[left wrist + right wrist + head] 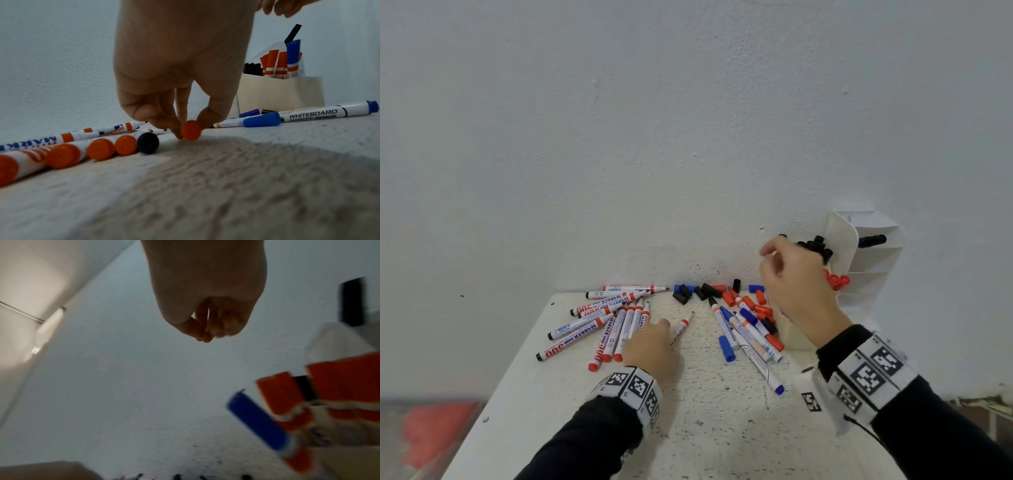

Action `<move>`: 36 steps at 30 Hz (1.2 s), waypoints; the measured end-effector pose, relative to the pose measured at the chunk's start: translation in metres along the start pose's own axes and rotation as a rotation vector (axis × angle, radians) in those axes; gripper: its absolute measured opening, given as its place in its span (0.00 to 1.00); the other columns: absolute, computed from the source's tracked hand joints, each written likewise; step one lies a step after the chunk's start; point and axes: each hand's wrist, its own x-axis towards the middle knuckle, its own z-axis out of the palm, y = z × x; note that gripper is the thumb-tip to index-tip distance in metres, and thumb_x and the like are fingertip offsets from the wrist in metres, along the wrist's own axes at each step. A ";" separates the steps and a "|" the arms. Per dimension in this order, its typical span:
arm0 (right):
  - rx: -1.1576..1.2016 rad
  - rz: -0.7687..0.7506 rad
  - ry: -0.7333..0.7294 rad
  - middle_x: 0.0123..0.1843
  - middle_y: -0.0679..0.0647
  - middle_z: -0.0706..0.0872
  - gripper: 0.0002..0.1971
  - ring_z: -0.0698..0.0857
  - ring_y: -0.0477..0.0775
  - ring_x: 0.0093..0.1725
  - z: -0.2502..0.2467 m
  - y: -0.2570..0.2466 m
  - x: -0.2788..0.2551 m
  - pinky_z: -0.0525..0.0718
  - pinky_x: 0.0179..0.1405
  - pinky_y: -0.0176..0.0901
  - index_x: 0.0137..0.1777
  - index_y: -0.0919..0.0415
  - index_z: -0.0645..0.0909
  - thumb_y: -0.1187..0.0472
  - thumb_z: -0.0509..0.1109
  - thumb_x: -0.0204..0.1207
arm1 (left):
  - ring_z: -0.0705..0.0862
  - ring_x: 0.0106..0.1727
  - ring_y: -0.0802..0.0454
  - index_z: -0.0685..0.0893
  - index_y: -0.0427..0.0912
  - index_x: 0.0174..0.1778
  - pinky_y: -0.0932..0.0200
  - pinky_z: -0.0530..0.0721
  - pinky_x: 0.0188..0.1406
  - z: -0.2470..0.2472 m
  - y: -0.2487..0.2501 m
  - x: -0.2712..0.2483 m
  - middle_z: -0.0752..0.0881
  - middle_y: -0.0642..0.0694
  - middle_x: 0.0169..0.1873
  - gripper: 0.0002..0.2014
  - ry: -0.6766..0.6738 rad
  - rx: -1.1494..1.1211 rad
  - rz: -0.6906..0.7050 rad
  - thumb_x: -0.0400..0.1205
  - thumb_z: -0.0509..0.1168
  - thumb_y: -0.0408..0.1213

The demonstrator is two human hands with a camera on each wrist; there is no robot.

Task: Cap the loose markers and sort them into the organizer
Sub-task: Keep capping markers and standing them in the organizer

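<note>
The left hand (176, 68) pinched the butt of a red marker (681, 327) lying mid-bench, long axis running toward the back wall. The right hand (796, 284) hovered by the organizer (873, 274) at the bench's right rear, fingers curled, seemingly empty; loose caps (726, 296) lay between.

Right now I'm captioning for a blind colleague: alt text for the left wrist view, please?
A left hand pinches the end of a red marker lying on a white table. Uncapped markers lie left; a white organizer holding capped markers stands behind.
</note>
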 end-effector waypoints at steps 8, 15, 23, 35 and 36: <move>-0.389 0.343 -0.636 0.62 0.57 0.80 0.16 0.82 0.54 0.52 0.074 0.018 -0.033 0.83 0.51 0.44 0.67 0.62 0.71 0.60 0.58 0.81 | 0.78 0.46 0.54 0.75 0.41 0.59 0.61 0.81 0.45 0.009 0.002 -0.004 0.75 0.45 0.60 0.16 0.087 -0.082 -0.034 0.85 0.54 0.48; -0.573 0.469 -0.576 0.65 0.60 0.78 0.20 0.77 0.56 0.63 0.087 0.038 -0.044 0.77 0.63 0.43 0.69 0.66 0.66 0.61 0.62 0.79 | 0.80 0.42 0.53 0.73 0.42 0.59 0.60 0.79 0.38 0.008 0.002 -0.012 0.76 0.48 0.46 0.15 0.150 -0.140 -0.024 0.86 0.47 0.45; -0.563 0.417 -0.500 0.64 0.61 0.77 0.17 0.76 0.56 0.63 0.078 0.041 -0.049 0.78 0.61 0.42 0.67 0.66 0.71 0.64 0.63 0.80 | 0.79 0.43 0.55 0.73 0.43 0.63 0.64 0.72 0.33 0.009 0.001 -0.016 0.78 0.49 0.48 0.15 0.203 -0.252 0.039 0.86 0.48 0.43; -0.422 0.509 -0.551 0.64 0.62 0.78 0.14 0.78 0.57 0.64 0.073 0.038 -0.046 0.76 0.61 0.39 0.65 0.69 0.72 0.67 0.60 0.81 | 0.79 0.42 0.55 0.73 0.44 0.61 0.64 0.73 0.33 0.015 0.002 -0.016 0.81 0.47 0.49 0.14 0.247 -0.317 0.065 0.86 0.49 0.45; -0.409 0.513 -0.555 0.64 0.63 0.78 0.14 0.78 0.58 0.64 0.073 0.039 -0.046 0.75 0.61 0.40 0.65 0.70 0.72 0.67 0.60 0.81 | 0.79 0.41 0.56 0.73 0.44 0.60 0.65 0.72 0.32 0.015 0.001 -0.016 0.81 0.47 0.48 0.14 0.250 -0.316 0.064 0.86 0.49 0.46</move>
